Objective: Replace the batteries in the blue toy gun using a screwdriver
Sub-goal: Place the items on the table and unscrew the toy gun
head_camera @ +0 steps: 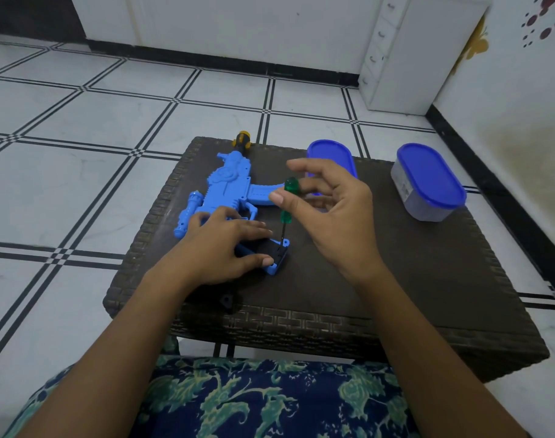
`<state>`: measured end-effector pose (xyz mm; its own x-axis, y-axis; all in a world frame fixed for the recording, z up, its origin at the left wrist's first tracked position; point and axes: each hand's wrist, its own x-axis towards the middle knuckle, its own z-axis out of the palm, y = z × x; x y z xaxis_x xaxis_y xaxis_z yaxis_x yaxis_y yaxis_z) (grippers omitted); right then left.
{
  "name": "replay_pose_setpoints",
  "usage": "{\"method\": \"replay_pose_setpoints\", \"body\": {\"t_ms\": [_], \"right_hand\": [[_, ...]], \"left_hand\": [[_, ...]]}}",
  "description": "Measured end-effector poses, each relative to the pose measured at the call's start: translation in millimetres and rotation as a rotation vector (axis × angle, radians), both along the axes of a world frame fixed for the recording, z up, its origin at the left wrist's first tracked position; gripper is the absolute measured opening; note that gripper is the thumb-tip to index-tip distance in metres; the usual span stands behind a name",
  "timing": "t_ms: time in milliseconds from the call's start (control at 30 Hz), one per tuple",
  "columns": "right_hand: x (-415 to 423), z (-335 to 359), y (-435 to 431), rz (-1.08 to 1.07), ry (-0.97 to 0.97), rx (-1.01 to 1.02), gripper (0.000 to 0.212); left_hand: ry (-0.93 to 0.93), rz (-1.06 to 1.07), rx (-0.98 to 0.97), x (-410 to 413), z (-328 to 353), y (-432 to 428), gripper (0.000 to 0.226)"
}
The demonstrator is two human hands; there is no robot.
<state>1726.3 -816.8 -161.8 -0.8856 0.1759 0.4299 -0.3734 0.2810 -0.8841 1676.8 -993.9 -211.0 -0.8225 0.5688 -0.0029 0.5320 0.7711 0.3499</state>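
Note:
The blue toy gun [225, 188] lies on its side on the dark woven table [396, 279], its black and yellow muzzle at the far edge. My left hand [225, 248] rests on the gun's stock end, fingers pressing down beside the black battery compartment [277, 251]. A screwdriver with a green handle [289, 197] stands almost upright, its thin shaft tip in the compartment's corner. My right hand [329, 213] pinches the top of the green handle between thumb and fingers.
A clear container with a blue lid [427, 181] stands at the table's far right. Another blue lid [331, 156] shows behind my right hand. A small black triangular piece [226, 301] lies near the table's front edge. Tiled floor surrounds the table; a white cabinet stands far right.

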Motion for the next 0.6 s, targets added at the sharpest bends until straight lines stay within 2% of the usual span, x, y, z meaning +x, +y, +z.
{"method": "replay_pose_setpoints", "body": {"t_ms": [67, 200, 600], "right_hand": [[-0.3, -0.5, -0.9, 0.011, -0.008, 0.0, 0.035], [-1.5, -2.4, 1.2, 0.071, -0.024, 0.004, 0.022], [-3.4, -1.3, 4.1, 0.001, 0.064, 0.085, 0.029]], "left_hand": [[0.0, -0.002, -0.003, 0.6, 0.4, -0.7, 0.056], [0.001, -0.005, -0.013, 0.8, 0.7, -0.4, 0.058], [-0.002, -0.003, -0.02, 0.5, 1.0, -0.3, 0.058]]}}
